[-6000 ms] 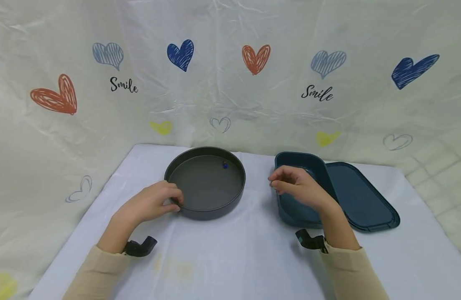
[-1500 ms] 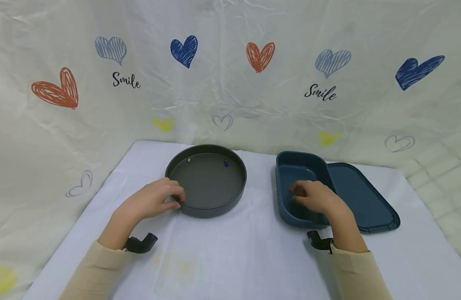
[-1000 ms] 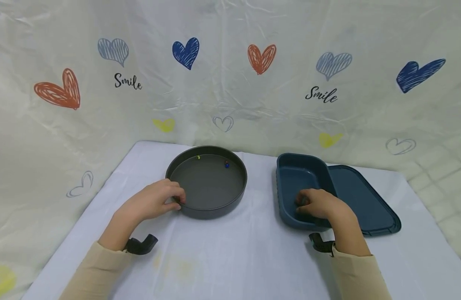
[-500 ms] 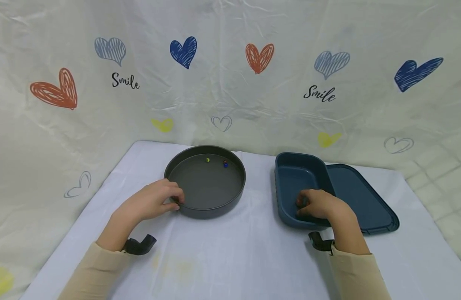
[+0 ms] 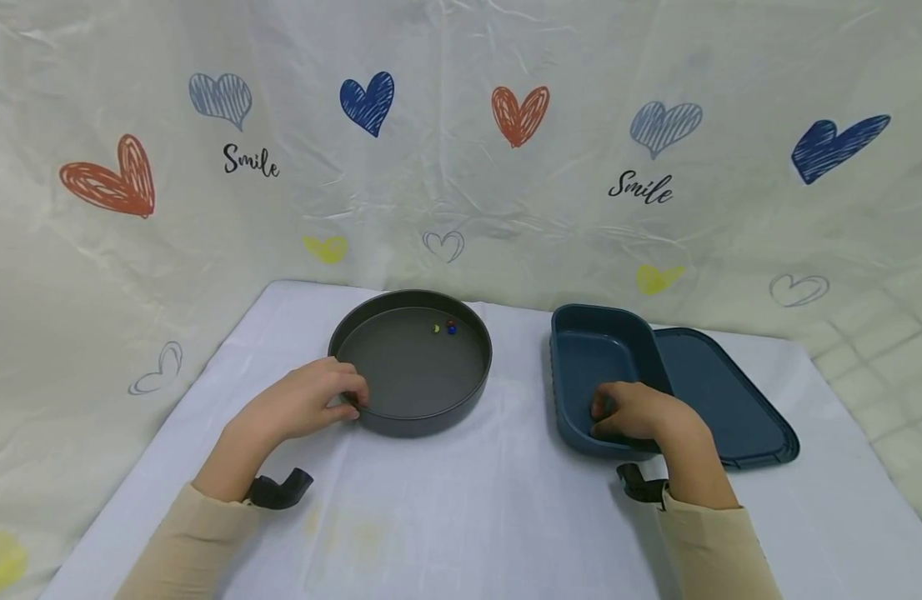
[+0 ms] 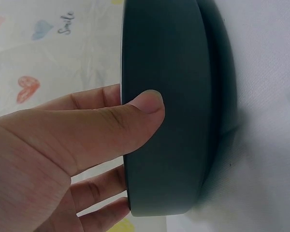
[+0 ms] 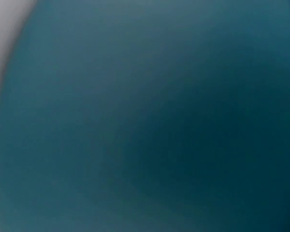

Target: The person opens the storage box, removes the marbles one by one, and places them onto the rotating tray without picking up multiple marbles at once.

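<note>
My left hand (image 5: 311,400) grips the near-left rim of a round dark grey cake pan (image 5: 408,379). Its thumb presses the outer wall in the left wrist view, and the other fingers go over the rim. Near the pan's far right side lie a blue marble (image 5: 452,330), a small reddish marble (image 5: 450,322) and a yellow marble (image 5: 436,329), close together. My right hand (image 5: 637,412) reaches down into a deep blue food container (image 5: 596,350), fingers bent; I cannot tell what they hold. In the right wrist view, the container's wall (image 7: 87,121) fills the picture, blurred.
A matching blue lid (image 5: 724,392) lies flat at the container's right. White cloth (image 5: 446,517) covers the table, and behind it hangs a pale sheet (image 5: 461,183) printed with hearts.
My right hand has moved from the container's left rim down inside it. A yellow marble has appeared in the pan and rolled right, up to the other two. My left hand keeps its grip.
</note>
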`<state>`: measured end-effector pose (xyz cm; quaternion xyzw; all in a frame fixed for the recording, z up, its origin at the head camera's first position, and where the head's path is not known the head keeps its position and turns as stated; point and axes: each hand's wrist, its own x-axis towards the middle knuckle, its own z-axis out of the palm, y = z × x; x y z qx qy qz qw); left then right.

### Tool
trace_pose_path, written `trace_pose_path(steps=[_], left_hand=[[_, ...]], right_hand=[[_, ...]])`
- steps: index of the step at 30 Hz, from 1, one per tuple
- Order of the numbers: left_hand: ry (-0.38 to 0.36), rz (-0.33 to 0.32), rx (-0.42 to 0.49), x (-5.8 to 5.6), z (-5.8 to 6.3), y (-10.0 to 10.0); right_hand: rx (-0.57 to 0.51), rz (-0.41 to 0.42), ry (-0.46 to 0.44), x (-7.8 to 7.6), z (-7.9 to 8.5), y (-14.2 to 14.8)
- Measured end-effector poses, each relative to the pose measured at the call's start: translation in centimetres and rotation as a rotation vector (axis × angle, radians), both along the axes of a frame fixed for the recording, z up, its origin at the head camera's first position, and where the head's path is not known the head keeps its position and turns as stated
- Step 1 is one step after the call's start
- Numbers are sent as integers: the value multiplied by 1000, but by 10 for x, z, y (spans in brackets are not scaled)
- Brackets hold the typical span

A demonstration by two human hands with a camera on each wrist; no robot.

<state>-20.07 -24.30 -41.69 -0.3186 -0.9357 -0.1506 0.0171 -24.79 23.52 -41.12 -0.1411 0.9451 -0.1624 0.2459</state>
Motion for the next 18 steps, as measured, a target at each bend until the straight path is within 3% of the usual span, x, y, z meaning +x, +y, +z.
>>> trace_pose_path(steps=[18], left_hand=[[15, 6, -13, 1, 2, 1]], right_hand=[[30, -8, -30, 2, 3, 3]])
